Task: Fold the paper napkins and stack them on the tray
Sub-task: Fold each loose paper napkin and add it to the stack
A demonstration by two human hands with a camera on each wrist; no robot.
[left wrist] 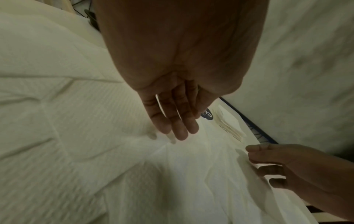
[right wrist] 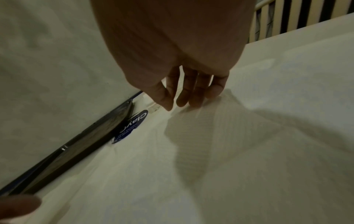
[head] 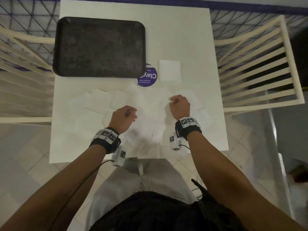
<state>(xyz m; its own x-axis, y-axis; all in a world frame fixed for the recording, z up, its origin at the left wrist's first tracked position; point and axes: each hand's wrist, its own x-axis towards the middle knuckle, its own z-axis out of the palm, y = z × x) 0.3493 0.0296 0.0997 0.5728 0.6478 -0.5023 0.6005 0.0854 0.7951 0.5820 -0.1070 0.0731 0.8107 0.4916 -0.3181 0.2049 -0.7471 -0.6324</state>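
Head view: a dark tray lies at the far left of the white table, and nothing is on it. Just right of the tray's near corner is a purple sticker, part of it under the tray, and right of that a small folded stack of napkins. Nearer the person than the tray, loose napkins are spread overlapping across the table. The left hand and right hand are both above that spread, well apart from the tray, with fingers bent downward; whether either pinches paper is not clear from here.

Left wrist view: the left hand has its fingers straight and close together, tips down at or just above a napkin, with nothing held. The right hand comes in from the right with thumb and fingers loosely apart at a napkin's edge; I cannot tell if it grips. The sticker and folded stack show beyond.

Right wrist view: the right hand hangs with fingers slightly spread, tips at a raised napkin fold, not visibly closed on it. The tray edge and sticker lie to its left.

As I judge it, the task is at an early stage: no napkin has reached the tray, and most of the spread still wants folding.
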